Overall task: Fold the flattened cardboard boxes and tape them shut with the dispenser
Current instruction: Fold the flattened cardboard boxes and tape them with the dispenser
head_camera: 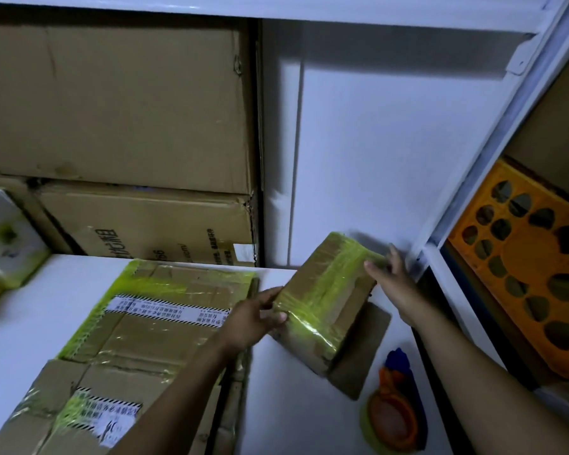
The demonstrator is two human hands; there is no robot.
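Observation:
A small cardboard box [322, 290] wrapped in yellow-green tape is tilted above the white table [296, 405], one loose flap hanging at its lower right. My left hand [255, 318] grips its near left corner, thumb on top. My right hand [390, 277] touches its far right end with straight fingers. The tape dispenser [395, 402], orange and blue with a yellow-green roll, lies on the table to the right, below the box. A stack of flattened, taped cardboard boxes [138, 330] lies on the left of the table.
Large brown cartons [119, 126] are stacked against the back left. A white wall panel and a white shelf frame [493, 152] rise at the right. An orange perforated crate [532, 277] sits inside the shelf. A white and green package [4, 244] stands at the far left.

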